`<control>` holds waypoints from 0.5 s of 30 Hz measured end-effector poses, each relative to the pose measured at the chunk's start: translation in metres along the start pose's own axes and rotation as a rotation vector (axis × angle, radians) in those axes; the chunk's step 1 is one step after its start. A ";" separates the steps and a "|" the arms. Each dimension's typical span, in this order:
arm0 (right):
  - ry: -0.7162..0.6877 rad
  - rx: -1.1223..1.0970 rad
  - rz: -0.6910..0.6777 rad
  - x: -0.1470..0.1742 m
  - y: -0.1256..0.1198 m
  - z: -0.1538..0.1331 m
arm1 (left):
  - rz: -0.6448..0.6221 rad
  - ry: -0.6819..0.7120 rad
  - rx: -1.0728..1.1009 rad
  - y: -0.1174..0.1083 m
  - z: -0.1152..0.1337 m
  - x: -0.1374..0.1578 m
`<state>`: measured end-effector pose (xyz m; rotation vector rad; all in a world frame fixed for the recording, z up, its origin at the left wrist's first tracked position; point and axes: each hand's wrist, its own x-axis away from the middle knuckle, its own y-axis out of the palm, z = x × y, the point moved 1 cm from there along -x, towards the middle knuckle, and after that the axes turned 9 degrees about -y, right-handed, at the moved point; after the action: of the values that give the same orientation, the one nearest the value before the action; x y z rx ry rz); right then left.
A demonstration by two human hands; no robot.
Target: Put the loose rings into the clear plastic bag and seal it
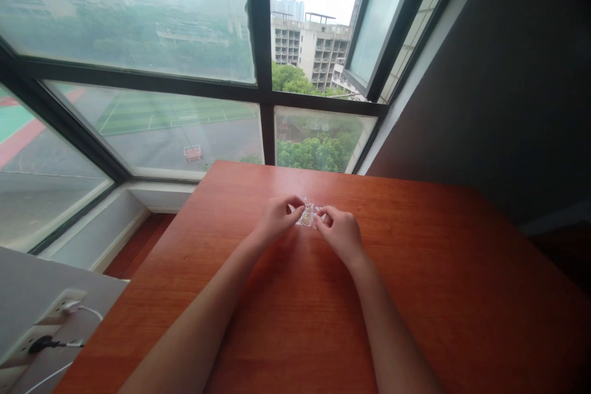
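Both hands, left hand (277, 217), right hand (340, 232), pinching small clear packet (306, 214), mid-table (462, 295), edges well apart

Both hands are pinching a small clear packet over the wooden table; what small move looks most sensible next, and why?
Probably a gentle pull apart at the packet's top edge. The left hand and right hand each pinch one side of the small clear packet, held just above the table. Its contents are too small to make out.
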<state>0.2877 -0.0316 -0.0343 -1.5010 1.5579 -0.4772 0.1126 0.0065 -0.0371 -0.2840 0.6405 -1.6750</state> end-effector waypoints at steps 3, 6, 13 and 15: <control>-0.005 -0.005 0.059 0.000 -0.001 -0.001 | -0.049 -0.025 0.071 0.004 0.007 0.002; -0.012 0.002 0.085 0.001 0.000 -0.001 | -0.091 -0.041 0.103 0.006 0.012 0.004; -0.029 0.003 0.080 0.001 0.001 -0.001 | -0.106 -0.045 0.095 0.009 0.013 0.005; -0.030 0.003 0.080 0.001 0.001 -0.001 | -0.117 -0.037 0.094 0.009 0.013 0.005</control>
<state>0.2866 -0.0322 -0.0351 -1.4312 1.5866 -0.4099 0.1261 -0.0022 -0.0327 -0.2893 0.5244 -1.8025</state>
